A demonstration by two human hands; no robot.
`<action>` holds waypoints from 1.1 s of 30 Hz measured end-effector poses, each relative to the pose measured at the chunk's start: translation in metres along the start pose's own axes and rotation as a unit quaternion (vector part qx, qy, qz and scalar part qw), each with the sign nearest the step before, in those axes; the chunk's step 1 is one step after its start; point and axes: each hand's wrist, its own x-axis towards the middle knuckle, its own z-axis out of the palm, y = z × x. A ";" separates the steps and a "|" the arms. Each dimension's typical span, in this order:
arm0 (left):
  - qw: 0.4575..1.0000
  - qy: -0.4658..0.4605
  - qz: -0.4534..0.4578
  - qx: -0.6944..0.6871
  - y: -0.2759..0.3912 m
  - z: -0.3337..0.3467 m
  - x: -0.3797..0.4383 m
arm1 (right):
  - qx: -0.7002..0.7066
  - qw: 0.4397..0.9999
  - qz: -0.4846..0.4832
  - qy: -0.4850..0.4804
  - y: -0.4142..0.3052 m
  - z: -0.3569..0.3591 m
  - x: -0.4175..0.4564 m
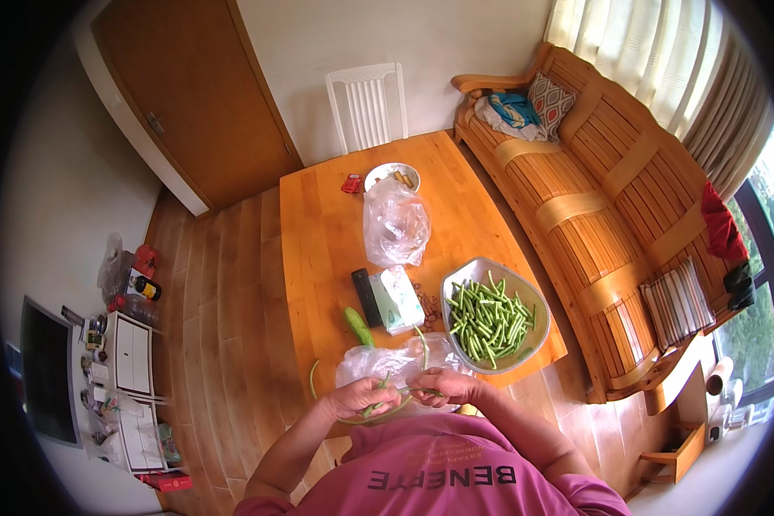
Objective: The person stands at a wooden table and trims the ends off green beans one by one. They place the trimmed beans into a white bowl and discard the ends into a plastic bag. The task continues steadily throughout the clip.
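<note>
Long green beans run between my two hands above the table's near edge. My left hand (360, 397) grips several bean lengths, and one long bean (313, 380) curves out past it to the left. My right hand (448, 387) pinches bean stems close beside it; another long bean (424, 348) stands up beyond its fingers. A crumpled clear plastic bag (377, 362) lies just beyond both hands. To the right, a light-coloured basket (541, 326) holds a heap of short bean pieces (490, 316). A green cucumber (359, 326) lies beyond my left hand.
Mid-table are a tissue pack (396, 302), a black oblong object (366, 297) and small reddish-brown bits (431, 308). Farther off sit another plastic bag (396, 226), a white dish (372, 174) with food and a red packet (351, 184). A wooden sofa (587, 213) flanks the table's right; a white chair (367, 109) stands behind.
</note>
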 end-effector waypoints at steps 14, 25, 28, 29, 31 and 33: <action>0.837 0.498 0.224 0.035 -0.014 0.028 0.065 | 0.010 0.955 -0.126 0.269 -0.004 0.015 0.026; 0.787 0.559 0.253 0.072 -0.002 0.040 0.085 | -0.118 0.899 -0.179 0.382 0.001 0.011 0.033; 0.724 0.657 0.209 0.036 -0.005 -0.008 0.079 | -0.160 0.920 -0.103 0.342 0.009 0.021 0.027; 0.696 0.686 0.205 -0.057 0.000 -0.032 0.062 | -0.124 0.939 -0.091 0.309 -0.003 0.052 0.010; 0.728 0.642 0.238 0.038 0.015 -0.048 0.027 | -0.025 0.964 -0.100 0.246 0.013 0.040 0.007; 0.840 0.508 0.185 0.047 0.035 -0.026 0.016 | 0.105 0.975 -0.124 0.150 0.009 0.023 -0.007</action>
